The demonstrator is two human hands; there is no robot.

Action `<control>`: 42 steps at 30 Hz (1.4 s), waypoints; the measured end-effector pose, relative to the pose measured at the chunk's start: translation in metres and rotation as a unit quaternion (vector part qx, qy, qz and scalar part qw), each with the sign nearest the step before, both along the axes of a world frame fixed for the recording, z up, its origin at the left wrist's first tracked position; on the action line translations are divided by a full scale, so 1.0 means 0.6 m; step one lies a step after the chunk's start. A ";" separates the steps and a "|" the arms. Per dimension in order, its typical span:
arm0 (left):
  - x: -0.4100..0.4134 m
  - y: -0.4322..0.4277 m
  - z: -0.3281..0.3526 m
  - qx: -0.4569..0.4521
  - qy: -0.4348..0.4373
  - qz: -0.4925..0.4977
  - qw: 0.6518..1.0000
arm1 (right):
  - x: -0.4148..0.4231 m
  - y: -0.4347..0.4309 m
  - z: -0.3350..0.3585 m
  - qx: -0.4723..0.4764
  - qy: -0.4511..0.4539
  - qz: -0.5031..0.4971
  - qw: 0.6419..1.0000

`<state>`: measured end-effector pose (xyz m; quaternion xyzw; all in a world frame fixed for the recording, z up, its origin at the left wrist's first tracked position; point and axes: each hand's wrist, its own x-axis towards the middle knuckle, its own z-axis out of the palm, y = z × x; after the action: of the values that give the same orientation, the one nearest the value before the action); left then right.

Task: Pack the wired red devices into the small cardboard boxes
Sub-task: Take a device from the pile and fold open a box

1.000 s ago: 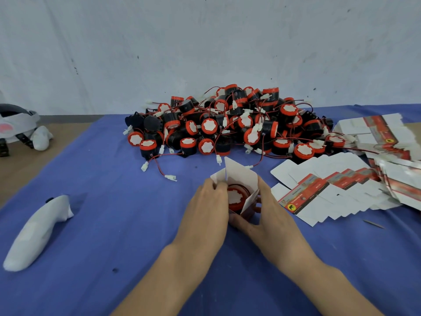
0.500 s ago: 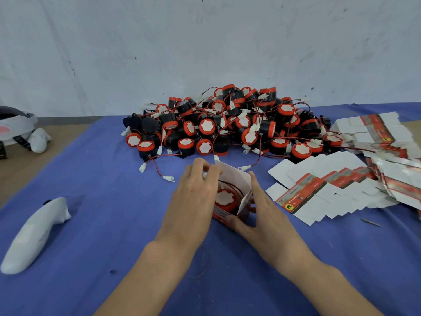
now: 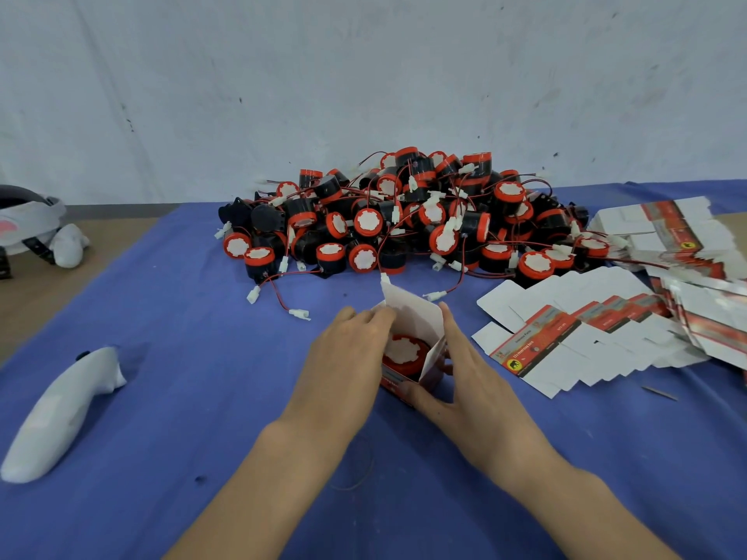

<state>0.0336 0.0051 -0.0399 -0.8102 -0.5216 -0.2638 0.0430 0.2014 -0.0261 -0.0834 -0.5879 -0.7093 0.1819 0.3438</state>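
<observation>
Two hands hold one small box (image 3: 413, 317) between them: the left hand (image 3: 347, 357) pinches its left flap, and the right hand (image 3: 477, 381) cups its right side, thumb on the near wall. One red device (image 3: 404, 351) sits inside. Beyond the fingertips lies one pile of devices (image 3: 404, 220) (too tangled to count). Flat boxes (image 3: 586, 337) fan out right of the right hand.

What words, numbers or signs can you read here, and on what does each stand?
Flat boxes, red band: lines of print, too blurred to read.
Yellow round sign on that band: a dark figure, no legible words.
Far stack of flat boxes: print too small to read.
Small open box, red side: print unreadable.
Red devices: no text visible.
</observation>
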 end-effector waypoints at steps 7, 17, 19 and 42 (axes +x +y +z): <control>-0.031 -0.001 0.001 -0.016 -0.047 -0.085 0.995 | 0.005 0.001 0.000 -0.011 0.040 -0.007 0.999; -0.037 -0.016 -0.023 -0.016 0.102 -0.040 0.994 | 0.005 0.000 0.006 -0.026 0.060 0.022 0.998; -0.032 -0.014 -0.026 -0.002 0.141 -0.024 0.990 | 0.004 -0.001 0.008 -0.029 0.066 0.026 0.997; -0.033 -0.020 -0.013 -0.143 -0.302 -0.047 0.941 | 0.023 -0.006 0.027 -0.072 0.345 0.038 0.935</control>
<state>0.0136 -0.0071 -0.0479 -0.7141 -0.5032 -0.4205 -0.2451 0.2154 -0.0296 -0.0671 -0.4849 -0.5536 0.4372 0.5169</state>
